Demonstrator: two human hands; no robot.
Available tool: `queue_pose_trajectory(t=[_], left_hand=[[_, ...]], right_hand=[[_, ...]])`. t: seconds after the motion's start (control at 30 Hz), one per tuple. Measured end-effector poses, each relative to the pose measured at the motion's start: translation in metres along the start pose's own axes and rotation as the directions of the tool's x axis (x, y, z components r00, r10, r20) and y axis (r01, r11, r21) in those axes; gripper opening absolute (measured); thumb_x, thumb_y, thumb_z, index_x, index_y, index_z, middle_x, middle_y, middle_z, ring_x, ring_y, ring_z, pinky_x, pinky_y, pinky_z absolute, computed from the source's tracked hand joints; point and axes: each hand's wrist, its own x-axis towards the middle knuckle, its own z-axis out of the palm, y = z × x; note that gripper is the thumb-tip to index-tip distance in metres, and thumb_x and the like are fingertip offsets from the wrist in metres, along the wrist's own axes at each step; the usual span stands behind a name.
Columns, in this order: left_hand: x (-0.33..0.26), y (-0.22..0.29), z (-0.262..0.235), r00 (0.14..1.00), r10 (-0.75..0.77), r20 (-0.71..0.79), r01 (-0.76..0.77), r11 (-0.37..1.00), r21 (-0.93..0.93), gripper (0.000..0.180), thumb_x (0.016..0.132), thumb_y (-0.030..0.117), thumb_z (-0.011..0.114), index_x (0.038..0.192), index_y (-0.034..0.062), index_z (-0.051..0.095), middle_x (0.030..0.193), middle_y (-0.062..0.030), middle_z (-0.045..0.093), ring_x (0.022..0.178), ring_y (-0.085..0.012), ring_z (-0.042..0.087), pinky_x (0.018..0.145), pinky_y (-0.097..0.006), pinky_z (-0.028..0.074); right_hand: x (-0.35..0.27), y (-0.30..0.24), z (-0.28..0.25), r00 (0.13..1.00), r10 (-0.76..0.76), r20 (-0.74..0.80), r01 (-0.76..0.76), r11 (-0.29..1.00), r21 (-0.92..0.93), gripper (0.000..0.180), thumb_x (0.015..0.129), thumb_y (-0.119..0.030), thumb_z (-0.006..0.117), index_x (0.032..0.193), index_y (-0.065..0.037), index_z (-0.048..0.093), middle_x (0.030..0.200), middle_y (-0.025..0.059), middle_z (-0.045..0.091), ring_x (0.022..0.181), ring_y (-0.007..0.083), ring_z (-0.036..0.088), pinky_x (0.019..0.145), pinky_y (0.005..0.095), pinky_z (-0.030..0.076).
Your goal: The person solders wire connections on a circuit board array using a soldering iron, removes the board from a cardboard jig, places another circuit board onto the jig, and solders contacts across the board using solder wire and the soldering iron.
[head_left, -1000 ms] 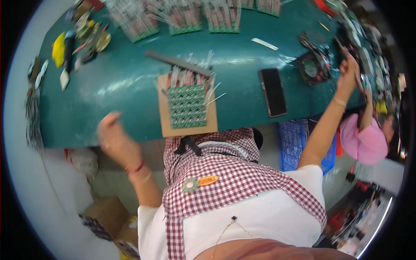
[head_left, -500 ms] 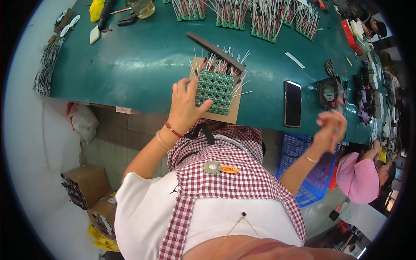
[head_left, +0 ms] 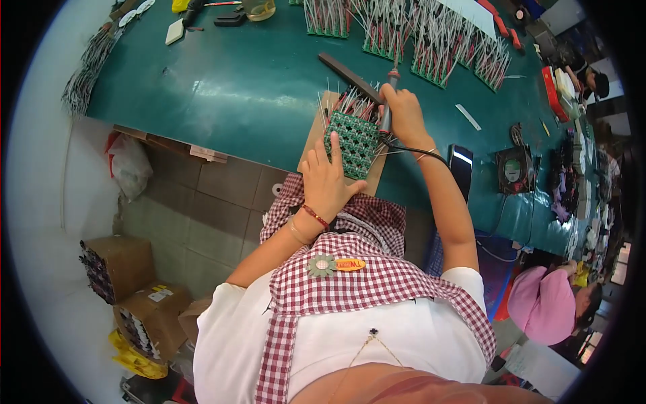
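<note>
A green circuit board (head_left: 355, 140) bristling with thin wire leads lies on a brown cardboard sheet (head_left: 316, 135) at the near edge of the green bench (head_left: 235, 87). My left hand (head_left: 328, 182) rests flat on the cardboard, fingertips touching the board's near corner. My right hand (head_left: 402, 114) grips a soldering iron (head_left: 388, 101) upright, its tip down at the board's far right edge; the black cord runs back along my forearm.
Several more green boards full of leads (head_left: 431, 47) stand along the far side. A dark bar (head_left: 350, 76) lies beyond the cardboard. A phone (head_left: 461, 172) and small fan (head_left: 515, 170) sit to the right. Cardboard boxes (head_left: 118, 269) stand on the floor left. Another person (head_left: 545, 303) sits lower right.
My right hand came in from the far right and now holds the soldering iron over the board. My left hand stays on the board's near side.
</note>
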Motion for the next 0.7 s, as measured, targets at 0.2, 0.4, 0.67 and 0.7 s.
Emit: queue_pose_trajectory(t=[0.2, 0.4, 0.67, 0.7], left_hand=[[0.0, -0.014, 0.001, 0.998, -0.029, -0.047, 0.024, 0.995, -0.101, 0.1, 0.064, 0.04, 0.084, 0.141, -0.0028, 0.038, 0.123, -0.0173, 0.047, 0.107, -0.0328, 0.047, 0.09, -0.042, 0.041], [0.003, -0.027, -0.008, 0.993, -0.023, -0.115, -0.011, 0.959, -0.283, 0.056, 0.079, 0.015, 0.073, 0.127, -0.0003, 0.05, 0.113, -0.0163, 0.053, 0.103, -0.0317, 0.05, 0.087, -0.041, 0.043], [0.065, -0.133, -0.128, 0.839, -0.232, -0.493, -0.228, 0.671, -0.705, 0.006, 0.103, 0.006, 0.038, 0.103, 0.0046, 0.033, 0.086, -0.0134, 0.063, 0.072, -0.0132, 0.055, 0.067, -0.024, 0.043], [0.077, -0.121, -0.147, 0.856, -0.144, -0.497, -0.343, 0.561, -0.753, 0.007, 0.103, 0.006, 0.038, 0.103, 0.005, 0.031, 0.085, -0.0136, 0.063, 0.071, -0.0119, 0.054, 0.064, -0.022, 0.042]], right_hand=[[0.051, 0.003, -0.014, 0.97, -0.151, -0.19, 0.184, 0.968, 0.171, 0.023, 0.079, -0.003, 0.066, 0.095, -0.009, 0.052, 0.078, 0.0155, 0.057, 0.076, 0.0367, 0.057, 0.066, 0.0445, 0.046], [0.096, 0.021, 0.039, 0.95, -0.229, -0.21, 0.274, 0.936, 0.219, 0.021, 0.079, -0.001, 0.061, 0.095, -0.009, 0.05, 0.075, 0.0154, 0.058, 0.076, 0.0379, 0.058, 0.066, 0.0449, 0.045], [0.096, -0.033, -0.001, 0.939, 0.008, -0.345, 0.206, 0.789, 0.579, 0.023, 0.085, -0.005, 0.07, 0.097, -0.008, 0.051, 0.086, 0.0136, 0.065, 0.074, 0.0274, 0.063, 0.063, 0.0374, 0.049], [0.092, -0.056, -0.019, 0.936, 0.061, -0.346, 0.237, 0.617, 0.75, 0.025, 0.085, -0.003, 0.071, 0.097, -0.007, 0.049, 0.091, 0.0125, 0.067, 0.073, 0.0215, 0.064, 0.063, 0.0331, 0.05]])
